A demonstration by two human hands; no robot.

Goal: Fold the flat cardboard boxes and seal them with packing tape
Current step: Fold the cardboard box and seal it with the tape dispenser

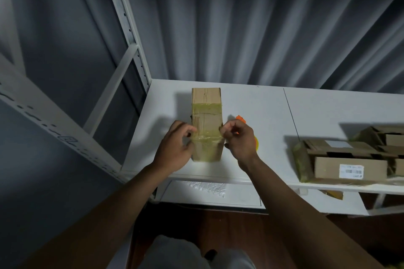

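Hands [175,144] pinching tape [207,137] across box [206,102]

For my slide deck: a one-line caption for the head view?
Both hands, left and right, pinch a tape strip across a cardboard box on the white table.

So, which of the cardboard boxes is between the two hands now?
The narrow taped box standing alone, with the left hand and right hand at its sides; the other boxes are piled further right.
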